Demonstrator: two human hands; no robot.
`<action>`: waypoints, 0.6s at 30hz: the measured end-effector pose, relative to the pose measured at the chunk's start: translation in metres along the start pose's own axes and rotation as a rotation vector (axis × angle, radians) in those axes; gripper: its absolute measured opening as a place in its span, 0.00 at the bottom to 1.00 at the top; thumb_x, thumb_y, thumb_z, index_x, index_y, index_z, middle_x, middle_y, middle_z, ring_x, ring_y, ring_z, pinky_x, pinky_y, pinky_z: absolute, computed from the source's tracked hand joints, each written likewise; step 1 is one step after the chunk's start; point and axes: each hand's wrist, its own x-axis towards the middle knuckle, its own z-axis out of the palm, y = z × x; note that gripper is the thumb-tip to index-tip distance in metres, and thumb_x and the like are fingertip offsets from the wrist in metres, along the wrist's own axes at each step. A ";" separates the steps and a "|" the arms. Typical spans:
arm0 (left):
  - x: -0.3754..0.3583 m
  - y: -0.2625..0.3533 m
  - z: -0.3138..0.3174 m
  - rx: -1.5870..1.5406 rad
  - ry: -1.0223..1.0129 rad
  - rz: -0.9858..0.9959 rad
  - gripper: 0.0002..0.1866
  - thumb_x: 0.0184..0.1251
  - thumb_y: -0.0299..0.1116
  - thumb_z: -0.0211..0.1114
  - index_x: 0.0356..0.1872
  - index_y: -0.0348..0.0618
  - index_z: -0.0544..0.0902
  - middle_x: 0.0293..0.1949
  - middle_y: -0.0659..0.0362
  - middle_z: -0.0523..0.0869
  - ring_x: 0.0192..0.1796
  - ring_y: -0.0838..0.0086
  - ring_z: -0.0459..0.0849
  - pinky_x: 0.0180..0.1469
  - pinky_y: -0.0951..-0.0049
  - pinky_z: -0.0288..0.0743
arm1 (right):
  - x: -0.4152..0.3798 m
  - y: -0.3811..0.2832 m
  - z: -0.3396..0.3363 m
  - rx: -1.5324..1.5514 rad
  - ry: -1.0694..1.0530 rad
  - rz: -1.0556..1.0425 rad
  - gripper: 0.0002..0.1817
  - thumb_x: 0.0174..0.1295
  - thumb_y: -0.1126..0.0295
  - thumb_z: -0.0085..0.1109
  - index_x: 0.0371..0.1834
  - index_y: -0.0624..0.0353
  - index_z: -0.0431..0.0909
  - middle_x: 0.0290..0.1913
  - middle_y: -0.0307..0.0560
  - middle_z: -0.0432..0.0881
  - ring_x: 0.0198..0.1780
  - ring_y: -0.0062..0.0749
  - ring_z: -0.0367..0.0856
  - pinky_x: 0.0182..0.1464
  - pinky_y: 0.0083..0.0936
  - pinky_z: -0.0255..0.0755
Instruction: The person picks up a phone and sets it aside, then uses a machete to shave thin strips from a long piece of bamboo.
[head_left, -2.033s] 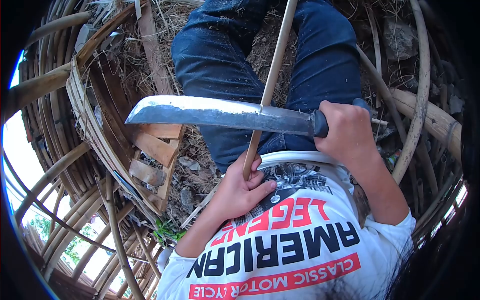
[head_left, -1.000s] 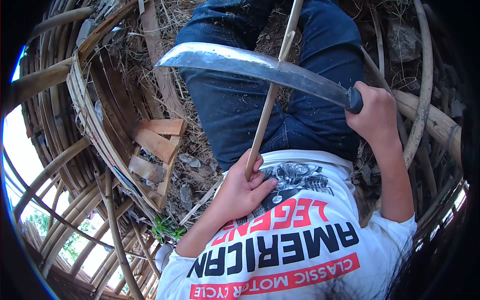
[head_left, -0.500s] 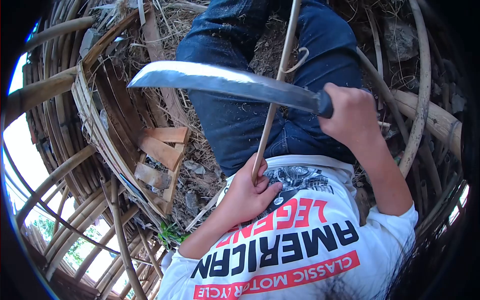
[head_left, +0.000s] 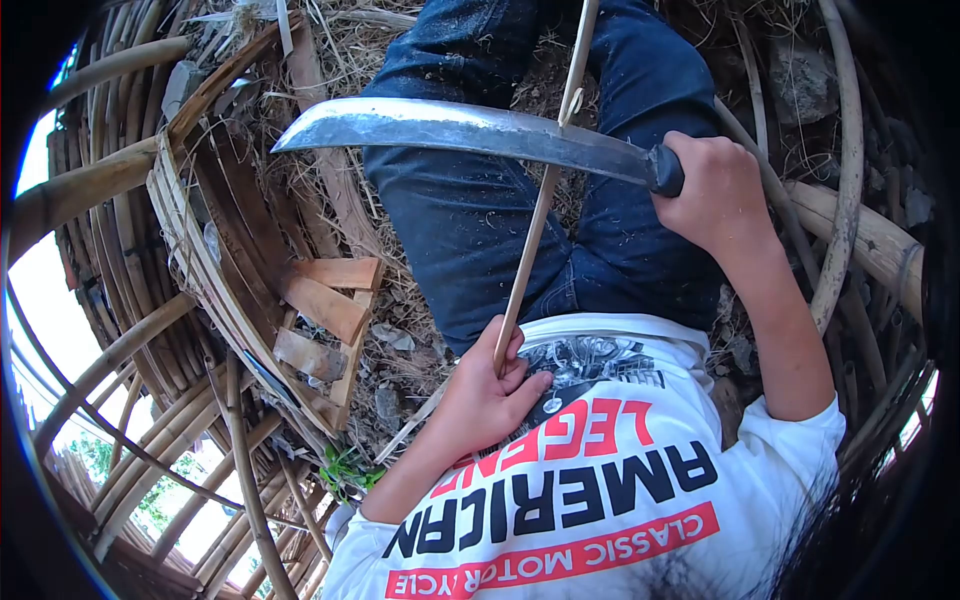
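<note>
A long thin bamboo strip (head_left: 535, 225) runs from near my waist up between my thighs and out at the top of the view. My left hand (head_left: 492, 390) is closed round its lower end, against my shirt. My right hand (head_left: 718, 190) grips the dark handle of a machete (head_left: 450, 127). The broad curved blade lies across the strip above my thighs, its tip pointing left. Where blade and strip cross, a small pale curl of shaving (head_left: 571, 106) stands on the strip.
Split bamboo pieces and a bamboo frame (head_left: 190, 240) stand at the left. Short wooden offcuts (head_left: 325, 305) lie beside my thigh. Bamboo poles (head_left: 845, 200) and a grey stone (head_left: 802, 82) are at the right. Straw and dirt cover the ground.
My right hand and the machete have moved up along the strip, away from my body. The shaving's curl looks smaller and tighter. My left hand has shifted slightly left, still holding the strip.
</note>
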 end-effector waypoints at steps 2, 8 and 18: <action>-0.001 0.003 0.000 0.002 0.007 -0.001 0.18 0.60 0.20 0.68 0.40 0.41 0.64 0.27 0.69 0.59 0.25 0.88 0.57 0.26 0.84 0.53 | 0.000 0.000 0.000 0.001 0.010 -0.006 0.13 0.45 0.62 0.72 0.25 0.58 0.79 0.25 0.55 0.83 0.31 0.50 0.85 0.36 0.40 0.79; -0.007 0.000 -0.004 -0.035 0.012 -0.039 0.19 0.60 0.20 0.68 0.37 0.44 0.63 0.25 0.71 0.56 0.24 0.90 0.55 0.27 0.85 0.50 | 0.004 0.024 -0.003 -0.022 0.030 0.102 0.10 0.47 0.65 0.69 0.26 0.58 0.79 0.26 0.56 0.83 0.34 0.54 0.84 0.40 0.43 0.79; -0.015 -0.003 -0.006 0.010 0.010 -0.009 0.19 0.60 0.19 0.68 0.44 0.39 0.66 0.31 0.68 0.61 0.26 0.88 0.59 0.27 0.85 0.56 | 0.014 0.045 -0.004 -0.046 0.053 0.177 0.10 0.49 0.64 0.67 0.30 0.58 0.82 0.29 0.57 0.84 0.36 0.55 0.85 0.42 0.43 0.80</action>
